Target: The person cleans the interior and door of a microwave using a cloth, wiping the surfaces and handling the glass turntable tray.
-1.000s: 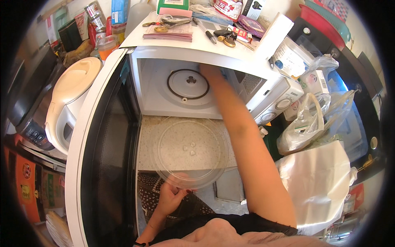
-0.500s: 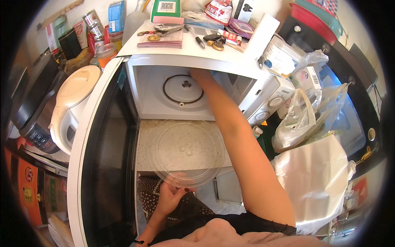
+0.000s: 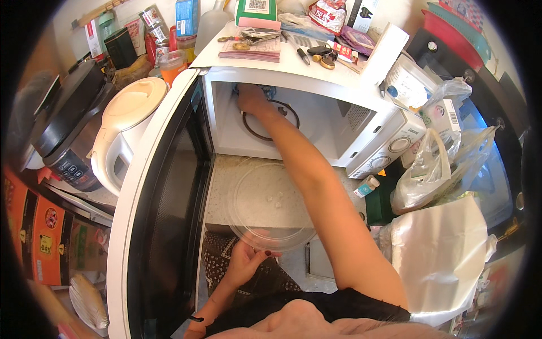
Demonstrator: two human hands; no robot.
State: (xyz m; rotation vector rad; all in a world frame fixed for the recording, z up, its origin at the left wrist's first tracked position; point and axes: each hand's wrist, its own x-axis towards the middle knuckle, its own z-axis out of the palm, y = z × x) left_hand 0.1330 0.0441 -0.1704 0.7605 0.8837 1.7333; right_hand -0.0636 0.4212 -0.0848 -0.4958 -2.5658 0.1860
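Note:
An open white microwave stands in front of me, its dark door swung out to the left. My right arm reaches into it. At the back left of the cavity my right hand is closed on a blue patterned cloth, mostly hidden behind the hand. Below that arm lies the roller ring on the cavity floor. My left hand grips the near rim of a round clear glass turntable plate, fingers beneath and thumb at the edge. The plate is outside the microwave, over the speckled counter edge.
Papers, keys and a pen crowd the microwave's top. At left stand a cream pitcher and a black cooker. Plastic bags and a small bottle are at right. A patterned dark cloth hangs below the counter.
My right hand has moved from the back right of the cavity to its back left, and the blue cloth now shows. The left hand still holds the plate. The whole view has shifted slightly.

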